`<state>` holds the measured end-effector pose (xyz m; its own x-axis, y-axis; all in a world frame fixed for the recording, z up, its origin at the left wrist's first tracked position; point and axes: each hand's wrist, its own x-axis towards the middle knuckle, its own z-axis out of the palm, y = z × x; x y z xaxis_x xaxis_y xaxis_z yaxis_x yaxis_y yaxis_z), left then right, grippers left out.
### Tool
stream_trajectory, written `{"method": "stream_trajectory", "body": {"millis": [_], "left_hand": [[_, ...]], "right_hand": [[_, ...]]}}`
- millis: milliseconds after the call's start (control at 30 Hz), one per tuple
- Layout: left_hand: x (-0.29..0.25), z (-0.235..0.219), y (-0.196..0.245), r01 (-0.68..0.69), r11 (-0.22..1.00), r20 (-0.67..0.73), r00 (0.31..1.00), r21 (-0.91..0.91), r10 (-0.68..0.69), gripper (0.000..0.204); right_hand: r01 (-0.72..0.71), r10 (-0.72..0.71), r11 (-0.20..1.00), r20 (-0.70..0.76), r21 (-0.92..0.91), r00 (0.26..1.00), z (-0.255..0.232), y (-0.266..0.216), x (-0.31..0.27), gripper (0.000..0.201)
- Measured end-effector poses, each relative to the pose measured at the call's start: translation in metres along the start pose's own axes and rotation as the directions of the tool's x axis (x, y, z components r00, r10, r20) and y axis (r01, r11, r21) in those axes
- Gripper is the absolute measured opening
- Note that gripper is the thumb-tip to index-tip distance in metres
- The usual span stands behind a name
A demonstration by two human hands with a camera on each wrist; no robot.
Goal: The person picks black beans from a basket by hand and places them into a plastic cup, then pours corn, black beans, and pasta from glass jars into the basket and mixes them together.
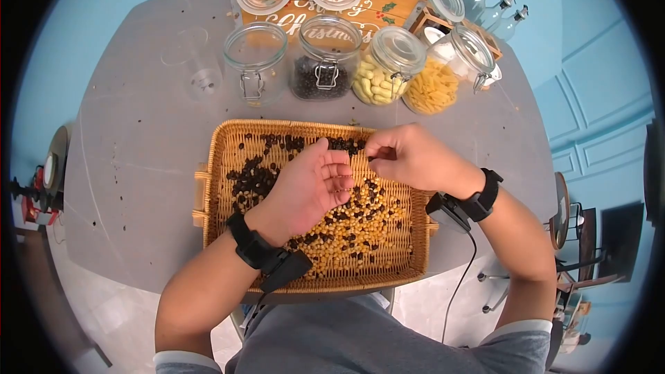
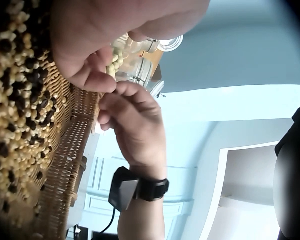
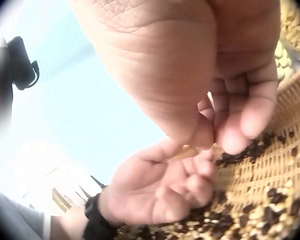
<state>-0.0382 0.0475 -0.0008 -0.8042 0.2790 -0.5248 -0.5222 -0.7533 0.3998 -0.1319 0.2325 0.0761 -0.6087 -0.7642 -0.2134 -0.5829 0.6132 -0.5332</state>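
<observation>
Black beans [image 1: 253, 179] and yellow corn kernels [image 1: 346, 232] lie mixed in a wicker basket [image 1: 216, 149], with the black beans mostly along its far and left sides. Over the middle of the basket, my left hand [image 1: 305, 190] has its palm turned up and its fingers loosely bent. My right hand [image 1: 422, 159] is at the far right part of the basket, close to the left fingertips. Its thumb and index finger pinch together, and a small dark bean shows at their tips. In the right wrist view the left palm [image 3: 155, 190] sits just below the right fingers.
Beyond the basket stand glass jars: a bare one [image 1: 255, 62], one of black beans [image 1: 322, 76], one of pale yellow pieces [image 1: 377, 83] and one of pasta [image 1: 431, 86]. A clear glass [image 1: 204, 82] is at left. Pump bottles [image 1: 495, 14] and a wooden sign [image 1: 388, 3] stand behind.
</observation>
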Motion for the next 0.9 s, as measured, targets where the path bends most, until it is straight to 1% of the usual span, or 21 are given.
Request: {"method": "stream_trajectory", "body": {"millis": [67, 100, 133, 167, 200, 233, 267, 300, 367, 400, 533, 600, 633, 733, 800, 833, 867, 900], "left_hand": [[-0.001, 0.005, -0.003, 0.010, 1.000, -0.004, 1.000, 0.000, -0.010, 0.037], [-0.001, 0.006, -0.004, 0.014, 1.000, -0.009, 1.000, -0.006, -0.014, 0.038], [0.003, -0.003, -0.007, -0.044, 0.998, 0.046, 0.998, -0.038, 0.046, 0.034], [0.005, -0.006, -0.008, -0.046, 0.998, 0.045, 0.998, -0.041, 0.047, 0.034], [0.006, -0.008, -0.008, -0.113, 0.993, 0.037, 0.993, -0.034, 0.114, 0.032], [0.006, -0.010, -0.006, -0.181, 0.983, 0.030, 0.983, -0.026, 0.181, 0.030], [0.005, -0.009, -0.005, -0.186, 0.982, 0.030, 0.982, -0.026, 0.187, 0.030], [0.005, -0.008, -0.005, -0.187, 0.981, 0.007, 0.982, -0.048, 0.188, 0.028], [0.005, -0.007, -0.005, -0.189, 0.980, -0.016, 0.982, -0.068, 0.189, 0.027], [0.006, -0.007, -0.006, -0.188, 0.980, -0.017, 0.982, -0.058, 0.188, 0.027], [0.005, -0.008, -0.006, -0.185, 0.982, -0.017, 0.983, -0.044, 0.184, 0.028], [0.005, -0.008, -0.005, -0.192, 0.980, -0.021, 0.981, -0.043, 0.191, 0.028], [0.005, -0.007, -0.005, -0.198, 0.979, -0.024, 0.980, -0.042, 0.197, 0.028], [0.004, -0.007, -0.005, -0.198, 0.979, -0.016, 0.980, -0.041, 0.198, 0.028], [0.005, -0.009, -0.007, -0.196, 0.980, -0.005, 0.981, -0.036, 0.196, 0.029], [0.007, -0.010, -0.008, -0.196, 0.980, 0.007, 0.980, -0.033, 0.197, 0.029], [0.008, -0.011, -0.008, -0.199, 0.979, 0.008, 0.980, -0.034, 0.200, 0.029], [0.009, -0.011, -0.009, -0.167, 0.986, 0.024, 0.986, -0.020, 0.168, 0.030]], "right_hand": [[0.008, -0.012, 0.955, 0.011, 0.297, 1.000, -0.002, -0.013, -0.002, 0.010], [0.006, -0.009, 0.955, 0.007, 0.295, 1.000, -0.003, -0.011, -0.001, 0.010], [0.025, -0.021, 0.989, -0.032, 0.147, 0.999, -0.003, -0.008, 0.003, 0.011], [0.041, -0.041, 0.999, -0.067, -0.004, 0.997, -0.002, -0.005, 0.005, 0.011], [0.044, -0.045, 0.999, -0.065, -0.005, 0.997, 0.001, -0.001, 0.006, 0.011], [0.014, -0.029, 0.980, -0.071, -0.196, 0.997, 0.006, 0.005, 0.006, 0.012], [-0.017, -0.015, 0.924, -0.083, -0.381, 0.996, 0.010, 0.011, 0.007, 0.013], [-0.014, -0.020, 0.923, -0.084, -0.384, 0.996, 0.018, 0.016, 0.009, 0.013], [-0.001, -0.041, 0.861, -0.073, -0.509, 0.996, 0.035, 0.024, 0.011, 0.012], [0.005, -0.062, 0.847, -0.090, -0.531, 0.994, 0.039, 0.022, 0.011, 0.009], [0.040, -0.073, 0.863, -0.045, -0.504, 0.996, 0.041, 0.016, 0.014, 0.010], [0.092, -0.145, 0.842, -0.059, -0.531, 0.988, 0.047, 0.021, 0.013, 0.010], [0.094, -0.147, 0.841, -0.058, -0.533, 0.987, 0.045, 0.022, 0.012, 0.010], [0.098, -0.138, 0.872, -0.048, -0.480, 0.989, 0.044, 0.022, 0.013, 0.009], [0.075, -0.113, 0.911, -0.071, -0.405, 0.991, 0.046, 0.026, 0.013, 0.009], [0.074, -0.113, 0.911, -0.071, -0.406, 0.991, 0.045, 0.026, 0.011, 0.009], [0.097, -0.135, 0.915, -0.070, -0.392, 0.988, 0.043, 0.026, 0.010, 0.012], [0.121, -0.158, 0.919, -0.067, -0.376, 0.985, 0.042, 0.026, 0.009, 0.014]]}}
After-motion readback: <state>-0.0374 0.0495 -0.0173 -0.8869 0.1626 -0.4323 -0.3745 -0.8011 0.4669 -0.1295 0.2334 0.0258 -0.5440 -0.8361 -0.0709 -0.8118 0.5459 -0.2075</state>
